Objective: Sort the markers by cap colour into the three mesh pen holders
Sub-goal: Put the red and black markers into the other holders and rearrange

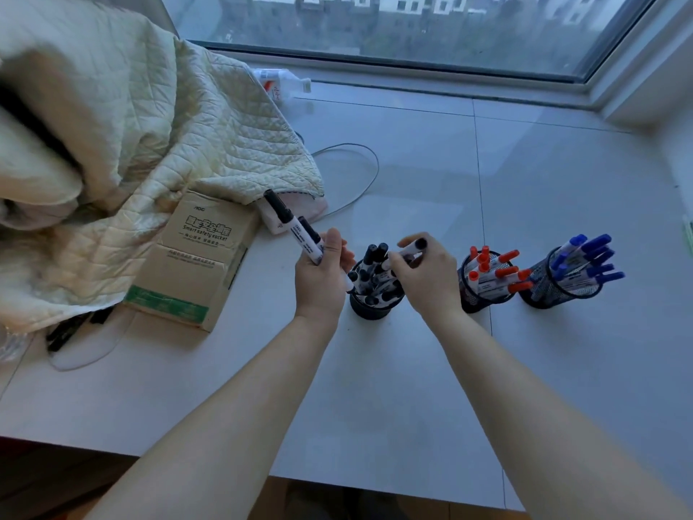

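Note:
Three black mesh pen holders stand in a row on the white sill. The left holder [375,307] is full of black-capped markers, the middle holder [476,298] has red-capped markers [500,272], and the right holder [555,294] has blue-capped markers [588,257]. My left hand [320,279] grips two black-capped markers [296,228] that point up and to the left, just left of the left holder. My right hand [427,273] pinches one black-capped marker [410,250] directly over the left holder's mouth.
A cardboard box [195,264] lies to the left of the holders, partly under a cream quilted blanket [142,137]. A thin grey cable [360,170] loops behind the holders. A white bottle [281,82] lies near the window. The sill's front edge runs below my forearms.

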